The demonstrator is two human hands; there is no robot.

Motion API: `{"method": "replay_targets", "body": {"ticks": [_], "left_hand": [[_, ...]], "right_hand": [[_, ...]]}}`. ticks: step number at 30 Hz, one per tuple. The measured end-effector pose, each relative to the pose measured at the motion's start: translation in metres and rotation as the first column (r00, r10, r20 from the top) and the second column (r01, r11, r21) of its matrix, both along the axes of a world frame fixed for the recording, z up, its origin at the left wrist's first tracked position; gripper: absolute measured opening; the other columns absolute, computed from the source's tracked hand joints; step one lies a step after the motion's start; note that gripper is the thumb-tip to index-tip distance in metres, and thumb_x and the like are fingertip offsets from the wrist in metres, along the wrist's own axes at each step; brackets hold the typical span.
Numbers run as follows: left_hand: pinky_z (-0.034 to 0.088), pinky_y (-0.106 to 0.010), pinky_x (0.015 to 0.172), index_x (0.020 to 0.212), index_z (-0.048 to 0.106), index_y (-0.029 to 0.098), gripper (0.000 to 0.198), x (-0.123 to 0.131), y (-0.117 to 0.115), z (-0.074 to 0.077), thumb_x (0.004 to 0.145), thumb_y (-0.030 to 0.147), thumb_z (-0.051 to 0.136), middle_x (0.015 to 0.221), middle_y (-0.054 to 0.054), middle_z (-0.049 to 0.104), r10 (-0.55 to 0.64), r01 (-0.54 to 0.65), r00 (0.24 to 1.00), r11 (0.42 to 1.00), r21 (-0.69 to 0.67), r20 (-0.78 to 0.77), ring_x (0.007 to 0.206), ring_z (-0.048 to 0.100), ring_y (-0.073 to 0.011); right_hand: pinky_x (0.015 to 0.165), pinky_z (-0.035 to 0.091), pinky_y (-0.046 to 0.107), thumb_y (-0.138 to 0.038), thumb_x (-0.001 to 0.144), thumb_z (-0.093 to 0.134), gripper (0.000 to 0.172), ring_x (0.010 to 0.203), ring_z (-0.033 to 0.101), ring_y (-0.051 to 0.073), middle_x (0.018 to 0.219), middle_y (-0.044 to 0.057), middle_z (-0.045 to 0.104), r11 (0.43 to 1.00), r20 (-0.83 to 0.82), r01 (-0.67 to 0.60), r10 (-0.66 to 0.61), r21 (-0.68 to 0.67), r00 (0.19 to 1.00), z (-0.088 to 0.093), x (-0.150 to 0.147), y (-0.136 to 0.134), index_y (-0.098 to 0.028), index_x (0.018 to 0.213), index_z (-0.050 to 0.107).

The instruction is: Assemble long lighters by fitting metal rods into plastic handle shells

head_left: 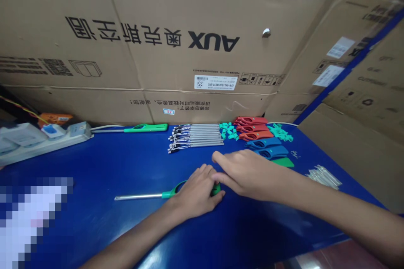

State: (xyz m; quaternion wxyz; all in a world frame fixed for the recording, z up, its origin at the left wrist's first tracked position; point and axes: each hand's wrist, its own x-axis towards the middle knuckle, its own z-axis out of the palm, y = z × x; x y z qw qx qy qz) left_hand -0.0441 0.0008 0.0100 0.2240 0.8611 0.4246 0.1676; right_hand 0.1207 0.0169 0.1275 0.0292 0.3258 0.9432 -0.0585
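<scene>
A green long-reach lighter (172, 193) with a metal tube lies on the blue table, its tube pointing left. My left hand (198, 191) is wrapped over the handle and covers most of it. Close on the right is my right hand (241, 172), fingers curled, with the thumb at the handle's right end by my left fingers. Whatever may sit in its grip is hidden. Beyond the hands lie a row of metal lighter tubes with wires (206, 136), turquoise caps (229, 131), red handle shells (252, 128) and blue handle shells (271, 151).
Another green lighter (150, 127) lies at the back, beside a power strip (44, 145). Small turquoise parts (280, 132), a green shell (284, 162) and clear slender tubes (323, 177) are on the right. Cardboard walls (176, 0) enclose the table's back and right side.
</scene>
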Motion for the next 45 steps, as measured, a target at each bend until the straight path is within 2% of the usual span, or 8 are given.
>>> {"method": "replay_targets", "body": {"ticks": [8, 17, 23, 26, 29, 34, 42, 45], "left_hand": [[0.04, -0.046, 0.099, 0.103, 0.05, 0.015, 0.024, 0.0, -0.003, 0.002, 0.087, 0.033, 0.05, 0.118, -0.014, 0.055, -0.022, 0.022, 1.0, 1.0, -0.013, -0.003, 0.114, 0.049, -0.0292], [0.045, -0.043, 0.087, 0.09, 0.05, 0.016, 0.012, 0.007, 0.0, 0.018, 0.091, 0.019, 0.038, 0.096, -0.01, 0.055, -0.083, 0.095, 0.969, 0.995, 0.039, -0.233, 0.091, 0.052, -0.0244], [0.045, -0.051, 0.081, 0.09, 0.058, 0.01, 0.019, 0.017, 0.002, 0.025, 0.091, 0.021, 0.043, 0.092, -0.016, 0.057, -0.143, 0.267, 0.883, 0.936, 0.228, -0.447, 0.091, 0.054, -0.0319], [0.042, -0.05, 0.083, 0.084, 0.057, 0.013, 0.024, 0.017, 0.004, 0.03, 0.094, 0.021, 0.037, 0.086, -0.012, 0.058, -0.131, 0.215, 0.938, 0.947, 0.24, -0.321, 0.087, 0.054, -0.0279], [0.041, -0.041, 0.081, 0.084, 0.053, 0.016, 0.029, 0.016, 0.004, 0.035, 0.099, 0.025, 0.03, 0.085, -0.005, 0.056, -0.079, 0.079, 0.997, 0.995, 0.061, -0.001, 0.084, 0.053, -0.0208], [0.039, -0.029, 0.07, 0.075, 0.046, 0.018, 0.034, 0.019, 0.0, 0.036, 0.1, 0.034, 0.029, 0.076, 0.0, 0.051, 0.002, 0.073, 0.941, 0.975, -0.211, 0.338, 0.075, 0.049, -0.0152], [0.041, -0.031, 0.077, 0.076, 0.046, 0.019, 0.035, 0.011, 0.001, 0.036, 0.101, 0.037, 0.027, 0.078, 0.0, 0.052, -0.049, 0.088, 0.97, 0.984, -0.158, 0.237, 0.077, 0.05, -0.0156], [0.044, -0.03, 0.08, 0.097, 0.049, 0.022, 0.022, -0.016, 0.004, 0.037, 0.099, 0.037, 0.034, 0.092, -0.001, 0.057, 0.012, 0.014, 0.988, 0.986, -0.168, 0.151, 0.085, 0.054, -0.0161]], "right_hand": [[0.071, 0.042, 0.029, -0.011, 0.086, 0.046, 0.01, 0.085, 0.052, 0.017, 0.099, 0.008, 0.054, 0.966, -0.092, -0.019, -0.005, -0.259, 0.996, 0.003, 0.004, 0.0, -0.015, 0.095, 0.047], [0.066, 0.042, 0.025, -0.024, 0.091, 0.048, 0.017, 0.082, 0.054, 0.014, 0.095, 0.002, 0.057, 0.937, -0.315, 0.228, -0.307, -0.266, 0.898, 0.017, 0.037, -0.005, -0.023, 0.108, 0.046], [0.055, 0.038, 0.023, -0.027, 0.093, 0.044, 0.016, 0.067, 0.051, 0.013, 0.072, -0.002, 0.054, 0.871, -0.371, 0.355, -0.471, -0.34, 0.8, -0.004, 0.054, -0.023, -0.023, 0.109, 0.045], [0.048, 0.032, 0.023, -0.028, 0.094, 0.043, 0.011, 0.053, 0.044, 0.012, 0.059, -0.005, 0.046, 0.838, -0.378, 0.404, -0.532, -0.367, 0.758, -0.023, 0.053, -0.03, -0.023, 0.102, 0.048], [0.049, 0.033, 0.025, -0.034, 0.091, 0.049, 0.016, 0.051, 0.044, 0.013, 0.056, -0.004, 0.048, 0.853, -0.358, 0.369, -0.497, -0.369, 0.79, -0.038, 0.048, -0.037, -0.022, 0.101, 0.052], [0.049, 0.034, 0.027, -0.037, 0.09, 0.045, 0.018, 0.05, 0.047, 0.015, 0.058, -0.002, 0.053, 0.886, -0.426, 0.318, -0.445, -0.337, 0.788, -0.043, 0.036, -0.044, -0.022, 0.09, 0.054], [0.053, 0.035, 0.025, -0.037, 0.093, 0.04, 0.026, 0.056, 0.047, 0.014, 0.066, -0.001, 0.056, 0.829, -0.432, 0.381, -0.544, -0.409, 0.719, -0.038, 0.064, -0.036, -0.021, 0.087, 0.059], [0.059, 0.039, 0.027, -0.037, 0.087, 0.048, 0.025, 0.062, 0.051, 0.016, 0.072, 0.003, 0.063, 0.679, -0.372, 0.663, -0.731, -0.316, 0.572, -0.034, 0.127, 0.002, -0.018, 0.081, 0.063]]}}
